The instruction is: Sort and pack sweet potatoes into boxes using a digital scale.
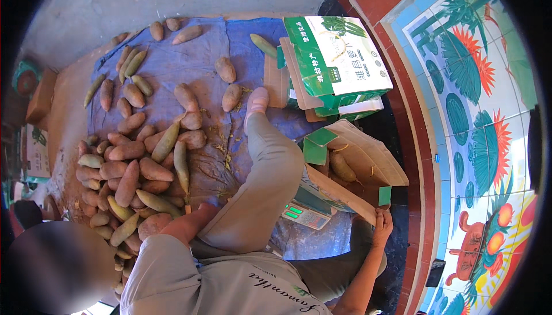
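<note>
My right hand [382,227] pinches the edge of a flap on an open cardboard box [368,197] with green corners. Inside lies a large brownish-green radish [343,166]. On the left, my left hand [208,208] reaches beside my bent leg, its fingers hidden, so its hold cannot be made out. It is nearest a big heap of earthy roots, reddish-brown ones like the root [127,182] and green radishes such as the long radish [181,165]. Below the box stands a digital scale [307,216] with a lit green display.
A blue tarp [158,62] under scattered roots covers the floor. Beyond the open box is a white and green printed carton [345,56]. A tiled wall [454,142] with a red ledge runs along the right. At the lower left is another person, blurred [60,266].
</note>
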A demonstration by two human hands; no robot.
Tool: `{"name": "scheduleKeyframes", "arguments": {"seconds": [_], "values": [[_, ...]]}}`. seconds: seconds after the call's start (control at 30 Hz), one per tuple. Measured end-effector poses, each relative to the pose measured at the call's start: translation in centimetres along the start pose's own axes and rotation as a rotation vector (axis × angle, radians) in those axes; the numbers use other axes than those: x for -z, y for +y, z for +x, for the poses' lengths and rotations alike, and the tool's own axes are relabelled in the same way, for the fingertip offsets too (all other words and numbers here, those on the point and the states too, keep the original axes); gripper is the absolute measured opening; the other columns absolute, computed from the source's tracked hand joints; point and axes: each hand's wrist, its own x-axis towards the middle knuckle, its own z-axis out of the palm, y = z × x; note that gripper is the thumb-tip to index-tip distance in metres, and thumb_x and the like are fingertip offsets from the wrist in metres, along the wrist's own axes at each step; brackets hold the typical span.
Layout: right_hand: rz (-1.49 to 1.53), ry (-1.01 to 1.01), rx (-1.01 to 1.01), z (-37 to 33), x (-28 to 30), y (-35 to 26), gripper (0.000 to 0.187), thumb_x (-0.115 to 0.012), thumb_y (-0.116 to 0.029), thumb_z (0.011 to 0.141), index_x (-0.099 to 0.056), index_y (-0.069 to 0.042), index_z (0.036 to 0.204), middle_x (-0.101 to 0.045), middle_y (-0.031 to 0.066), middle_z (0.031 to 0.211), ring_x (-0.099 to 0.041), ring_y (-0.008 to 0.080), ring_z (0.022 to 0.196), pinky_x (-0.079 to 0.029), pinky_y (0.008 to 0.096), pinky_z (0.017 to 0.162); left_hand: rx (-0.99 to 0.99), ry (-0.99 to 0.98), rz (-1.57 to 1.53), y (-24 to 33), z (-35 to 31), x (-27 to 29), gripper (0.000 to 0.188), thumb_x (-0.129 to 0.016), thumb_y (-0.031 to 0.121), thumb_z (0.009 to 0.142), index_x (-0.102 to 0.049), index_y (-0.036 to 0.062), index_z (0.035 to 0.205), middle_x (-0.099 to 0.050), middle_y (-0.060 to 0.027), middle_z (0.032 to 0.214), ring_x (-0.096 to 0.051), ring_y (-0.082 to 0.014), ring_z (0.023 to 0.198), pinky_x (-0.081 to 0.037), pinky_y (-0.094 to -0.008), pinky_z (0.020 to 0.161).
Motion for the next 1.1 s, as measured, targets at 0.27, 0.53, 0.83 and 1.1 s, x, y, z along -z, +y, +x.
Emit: {"name": "scheduleKeyframes", "arguments": {"seconds": [0.27,0.53,0.83,1.1], "values": [[-0.073,0.008,-0.006,-0.3,0.2,0.0,0.022,-0.053,-0.018,0.084,-0.065,0.001,0.086,-0.064,0.0169,0.085,-0.061,0.0321,0.082,-0.046,0.0372,0.075,0.129,0.025,-0.113,-1.1,-3.2,2.7,0.039,-0.056,0.029,0.082,-0.058,0.0115,0.117,-0.057,-0.0154,0.121,-0.056,-0.0292,0.111,-0.046,-0.0423,0.09],[-0.076,-0.004,0.033,-0.7,0.7,-1.6,0.023,-0.055,-0.019,0.084,-0.063,0.002,0.083,-0.063,0.0186,0.082,-0.059,0.0345,0.081,-0.045,0.0397,0.075,0.426,0.274,-0.322,-1.7,-8.5,8.3,0.072,-0.073,0.045,0.063,-0.053,0.0007,0.117,-0.058,-0.0201,0.116,-0.056,-0.0303,0.11,-0.046,-0.0388,0.091],[-0.073,-0.055,0.105,-1.2,0.9,-0.8,0.022,-0.062,-0.022,0.077,-0.064,-0.002,0.087,-0.062,0.0155,0.09,-0.055,0.0339,0.091,-0.041,0.0403,0.082,0.318,0.972,-0.99,-0.6,-13.3,16.6,0.075,-0.08,0.037,0.06,-0.05,-0.0061,0.113,-0.06,-0.02,0.104,-0.059,-0.0285,0.096,-0.047,-0.0354,0.084],[-0.054,-0.218,0.088,-1.8,1.6,-0.1,0.038,-0.069,-0.027,0.072,-0.062,-0.006,0.103,-0.057,0.0152,0.108,-0.048,0.0329,0.105,-0.039,0.0399,0.092,-0.117,1.242,-1.322,6.9,-19.6,27.5,0.06,-0.076,0.02,0.072,-0.043,-0.0028,0.116,-0.055,-0.0123,0.106,-0.054,-0.0222,0.093,-0.044,-0.0329,0.084]]}}
